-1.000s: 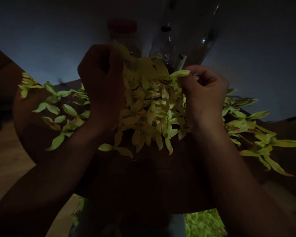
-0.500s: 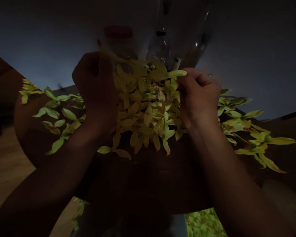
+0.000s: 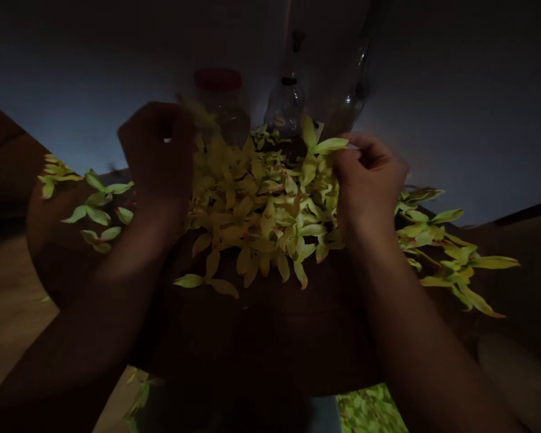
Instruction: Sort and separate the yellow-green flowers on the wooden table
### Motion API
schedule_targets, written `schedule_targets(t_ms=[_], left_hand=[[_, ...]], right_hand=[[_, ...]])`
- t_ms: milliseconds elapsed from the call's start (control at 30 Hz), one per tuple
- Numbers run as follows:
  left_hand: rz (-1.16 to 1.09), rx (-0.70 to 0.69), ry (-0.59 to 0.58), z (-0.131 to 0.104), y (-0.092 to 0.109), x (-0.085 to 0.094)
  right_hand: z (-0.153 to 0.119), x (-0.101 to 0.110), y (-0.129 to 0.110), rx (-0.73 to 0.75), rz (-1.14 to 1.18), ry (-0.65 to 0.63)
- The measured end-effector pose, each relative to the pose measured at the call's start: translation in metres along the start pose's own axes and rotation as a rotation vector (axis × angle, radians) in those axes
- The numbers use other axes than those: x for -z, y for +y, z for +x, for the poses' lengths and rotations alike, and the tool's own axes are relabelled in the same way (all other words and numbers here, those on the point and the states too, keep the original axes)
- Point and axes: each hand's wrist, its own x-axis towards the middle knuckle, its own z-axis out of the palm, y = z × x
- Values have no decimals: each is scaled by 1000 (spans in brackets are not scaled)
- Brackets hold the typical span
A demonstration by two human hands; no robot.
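Holding a yellow-green flower (image 3: 328,145) by one petal tip, slightly right of and above the middle of the frame, over the heap of flowers (image 3: 270,210) spread across the centre. Pinched, by the look of it, between thumb and forefinger of the right hand (image 3: 373,177). Harder to read at the left hand (image 3: 157,150), left of centre: curled, with blurred yellow petals (image 3: 202,114) by the fingertips, probably gripped, but impossible to tell for certain in this dimness.

Looks like a step of handling single blooms above the heap. Calls, in judgement, for a soft pinch and steady wrists, so as not to bruise a petal or snag those below (thin, pointed, easily hooked together).

Close behind the heap, at upper centre: a jar with a red lid (image 3: 219,79), a capped bottle (image 3: 286,105) and, farther right, a slanting bottle (image 3: 352,108), all limiting forward reach. Out to the sides, near the forearms: loose flowers (image 3: 97,201), at left and right of the frame. Toward the bottom: dark tabletop (image 3: 270,325) down to a near rim, rounded at far left, with floor (image 3: 9,313) beyond. Below that rim, right of centre: more flowers (image 3: 369,409). Best room for moving: between both hands, short of the bottles.
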Motion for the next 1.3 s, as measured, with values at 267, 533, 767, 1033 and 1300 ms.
schedule_targets(t_ms=[267, 533, 767, 1033, 1300], left_hand=[[213, -611, -260, -35, 51, -9], [149, -511, -364, -32, 39, -11], [173, -627, -404, -28, 33, -12], [128, -514, -361, -32, 35, -16], [-2, -19, 53, -22, 37, -15]], right_hand=[[-34, -21, -22, 104, -140, -308], [-45, -26, -24, 64, -149, -414], [-45, -26, -24, 61, -179, -444], [-38, -22, -16, -17, -184, -363], [-34, -24, -10, -318, 54, -250]])
